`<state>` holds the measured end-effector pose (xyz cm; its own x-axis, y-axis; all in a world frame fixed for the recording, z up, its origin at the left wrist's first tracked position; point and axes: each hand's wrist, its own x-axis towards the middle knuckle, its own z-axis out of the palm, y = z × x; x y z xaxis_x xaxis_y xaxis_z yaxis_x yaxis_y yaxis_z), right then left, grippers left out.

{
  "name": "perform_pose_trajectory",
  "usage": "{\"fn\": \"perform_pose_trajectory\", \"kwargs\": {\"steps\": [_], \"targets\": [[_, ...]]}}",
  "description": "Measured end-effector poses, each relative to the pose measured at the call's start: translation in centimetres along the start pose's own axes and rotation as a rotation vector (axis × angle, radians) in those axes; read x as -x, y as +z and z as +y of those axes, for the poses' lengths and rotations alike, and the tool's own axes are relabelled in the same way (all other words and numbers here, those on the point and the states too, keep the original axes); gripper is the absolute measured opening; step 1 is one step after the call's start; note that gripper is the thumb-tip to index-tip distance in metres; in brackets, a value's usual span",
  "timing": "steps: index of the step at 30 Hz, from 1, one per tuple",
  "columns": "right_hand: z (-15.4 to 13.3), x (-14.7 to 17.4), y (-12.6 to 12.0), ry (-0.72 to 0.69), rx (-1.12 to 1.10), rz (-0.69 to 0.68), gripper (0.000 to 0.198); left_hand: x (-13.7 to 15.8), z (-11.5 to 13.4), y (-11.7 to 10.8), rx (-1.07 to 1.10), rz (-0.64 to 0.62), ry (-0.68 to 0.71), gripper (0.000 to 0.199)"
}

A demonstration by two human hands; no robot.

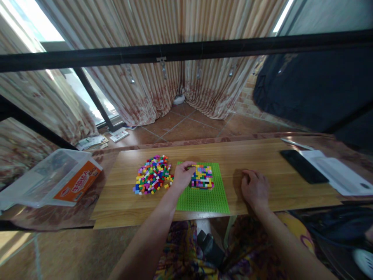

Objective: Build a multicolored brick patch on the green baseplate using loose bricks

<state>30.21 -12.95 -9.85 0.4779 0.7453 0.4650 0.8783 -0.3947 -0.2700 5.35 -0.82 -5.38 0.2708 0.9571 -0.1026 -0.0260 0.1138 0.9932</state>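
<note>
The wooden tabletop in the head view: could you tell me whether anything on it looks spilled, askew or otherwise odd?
Nothing is damaged. The loose bricks lie in a scattered heap left of the green baseplate, and the clear plastic box sits tilted off the tabletop's left end.

The left hand (183, 175) covers the left edge of the block pattern (202, 177), and its fingers (190, 166) hide whatever they pinch. The tiny blocks in the pile (152, 179) are too small to tell apart. The clear tub (46, 177) at far left is blurry. The white tray (338, 173) runs off the right edge.
</note>
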Motion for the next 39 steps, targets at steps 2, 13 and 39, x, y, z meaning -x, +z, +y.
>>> {"fn": "perform_pose_trajectory", "kwargs": {"steps": [2,13,39], "targets": [[0.0,0.0,0.0,0.004,0.002,0.003,0.029,0.0,0.0,0.1,0.001,0.002,0.001,0.016],[0.2,0.0,0.3,0.005,0.017,-0.002,0.030,0.4,0.5,-0.4,0.036,-0.056,-0.035,0.018],[0.3,0.1,0.4,-0.007,0.037,0.015,0.028,-0.5,-0.8,0.2,-0.130,-0.009,0.069,0.025]]}}
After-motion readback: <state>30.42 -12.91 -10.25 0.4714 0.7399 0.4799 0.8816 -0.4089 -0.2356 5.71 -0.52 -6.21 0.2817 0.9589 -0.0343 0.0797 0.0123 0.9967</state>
